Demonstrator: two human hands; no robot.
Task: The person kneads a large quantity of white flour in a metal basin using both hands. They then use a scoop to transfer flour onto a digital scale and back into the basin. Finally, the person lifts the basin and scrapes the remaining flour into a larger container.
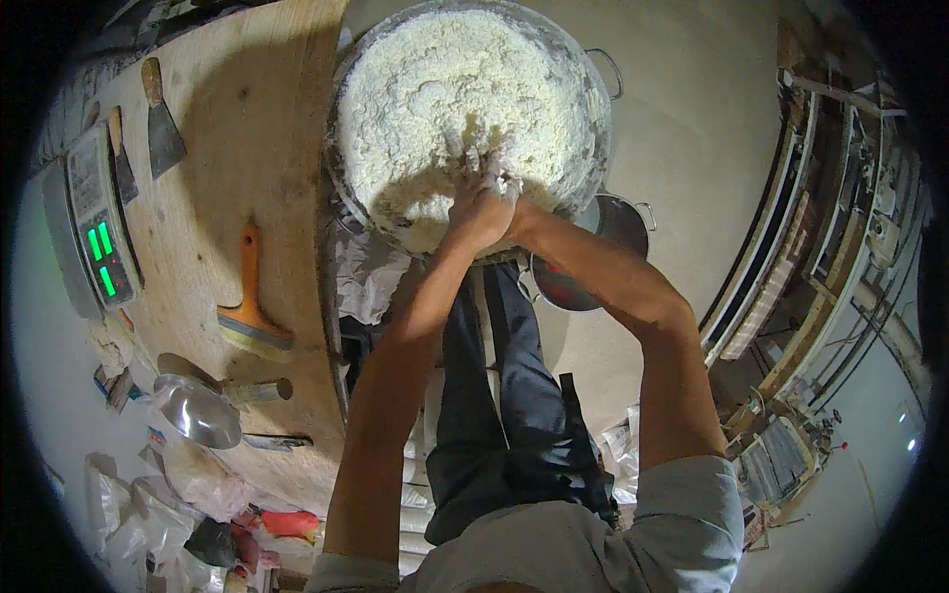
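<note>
A large round metal basin (602, 126) filled with pale, crumbly flour (445, 81) lies in front of me. Both my hands meet over its near side, wrists close together. My left hand (480, 211) is bent at the wrist, its back towards me. My right hand (511, 185) overlaps it from the right, largely hidden behind it. White flour or dough coats the fingers, which reach into the flour. Whether either hand grips a clump is hidden by the overlap and the coating.
A wooden worktable (289, 148) on the left bears a scraper (163, 133), a digital scale (100, 215), an orange-handled brush (252, 296) and a metal scoop (196, 411). Under my right forearm stands a metal pot (567, 285). Metal racking (808, 222) stands at right.
</note>
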